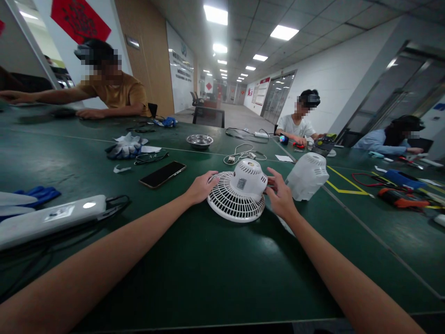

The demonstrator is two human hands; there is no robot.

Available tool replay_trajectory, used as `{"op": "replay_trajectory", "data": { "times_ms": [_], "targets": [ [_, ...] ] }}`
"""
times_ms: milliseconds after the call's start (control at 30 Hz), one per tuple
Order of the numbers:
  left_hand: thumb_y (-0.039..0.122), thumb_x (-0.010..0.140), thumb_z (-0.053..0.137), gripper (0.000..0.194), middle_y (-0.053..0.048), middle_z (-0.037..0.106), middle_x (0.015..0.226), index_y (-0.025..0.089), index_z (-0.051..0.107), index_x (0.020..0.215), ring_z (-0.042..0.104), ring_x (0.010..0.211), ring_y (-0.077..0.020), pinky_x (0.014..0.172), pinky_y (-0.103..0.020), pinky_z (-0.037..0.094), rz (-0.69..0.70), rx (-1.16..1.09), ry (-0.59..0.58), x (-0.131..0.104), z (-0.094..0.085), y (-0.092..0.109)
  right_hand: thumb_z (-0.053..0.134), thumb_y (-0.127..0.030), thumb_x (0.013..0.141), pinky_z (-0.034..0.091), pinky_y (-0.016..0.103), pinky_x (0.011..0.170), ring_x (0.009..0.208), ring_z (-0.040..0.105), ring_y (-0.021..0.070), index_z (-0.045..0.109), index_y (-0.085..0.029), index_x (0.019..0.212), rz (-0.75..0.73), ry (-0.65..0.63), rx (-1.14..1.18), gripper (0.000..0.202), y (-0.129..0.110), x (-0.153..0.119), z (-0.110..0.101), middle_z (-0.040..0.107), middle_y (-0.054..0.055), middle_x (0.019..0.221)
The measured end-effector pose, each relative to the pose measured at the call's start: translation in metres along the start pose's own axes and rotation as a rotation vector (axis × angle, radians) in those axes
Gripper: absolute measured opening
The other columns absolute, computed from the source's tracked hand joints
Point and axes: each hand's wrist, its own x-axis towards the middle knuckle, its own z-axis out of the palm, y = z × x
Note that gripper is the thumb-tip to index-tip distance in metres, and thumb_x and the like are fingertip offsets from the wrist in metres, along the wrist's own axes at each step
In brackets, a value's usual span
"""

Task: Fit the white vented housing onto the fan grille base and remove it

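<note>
A white fan head (239, 195) lies grille-down on the green table, its rounded motor housing with vent slots and a label facing up. My left hand (202, 186) grips the left rim of its grille, with the fingertips on the edge. On the other side, my right hand (280, 192) has its curved fingers against the motor housing and the right part of the fan; some fingertips are hidden behind it. Just right of that hand stands a white plastic fan base (308, 176), apart from the fan head.
A phone (162, 174) and a metal bowl (199, 141) lie beyond my left arm, with work gloves (125, 146) nearby. A white power strip (52, 220) is at left. A coiled cable (239, 157) lies behind the fan. Other people sit around the table; a multimeter (403, 198) is at right.
</note>
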Motion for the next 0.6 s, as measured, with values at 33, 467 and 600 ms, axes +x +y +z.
{"op": "replay_trajectory", "data": {
  "times_ms": [33, 467, 600],
  "targets": [
    [0.053, 0.102, 0.037, 0.059, -0.013, 0.063, 0.141, 0.017, 0.049, 0.147, 0.062, 0.126, -0.027, 0.108, -0.042, 0.046, 0.005, 0.008, 0.006, 0.0, 0.0, 0.0, 0.056, -0.026, 0.09, 0.054, 0.053, 0.099, 0.117, 0.065, 0.0292, 0.035, -0.028, 0.156, -0.011, -0.031, 0.028, 0.069, 0.001, 0.0, -0.001, 0.064, 0.012, 0.132],
    [0.049, 0.101, 0.041, 0.056, -0.013, 0.062, 0.143, 0.016, 0.052, 0.145, 0.062, 0.127, -0.0267, 0.108, -0.041, 0.046, 0.024, 0.031, 0.02, 0.01, 0.008, -0.016, 0.079, -0.044, 0.079, 0.051, 0.056, 0.104, 0.124, 0.062, 0.0354, 0.023, -0.033, 0.158, 0.004, -0.203, -0.015, 0.098, -0.011, -0.001, 0.003, 0.056, 0.011, 0.147],
    [0.049, 0.101, 0.042, 0.054, -0.012, 0.062, 0.143, 0.018, 0.053, 0.144, 0.061, 0.128, -0.0266, 0.108, -0.04, 0.045, 0.022, 0.019, 0.024, 0.01, 0.008, -0.014, 0.079, -0.043, 0.079, 0.052, 0.056, 0.103, 0.124, 0.062, 0.0351, 0.024, -0.032, 0.157, 0.01, -0.211, -0.018, 0.096, -0.012, -0.001, 0.001, 0.057, 0.012, 0.145]
  ]
}}
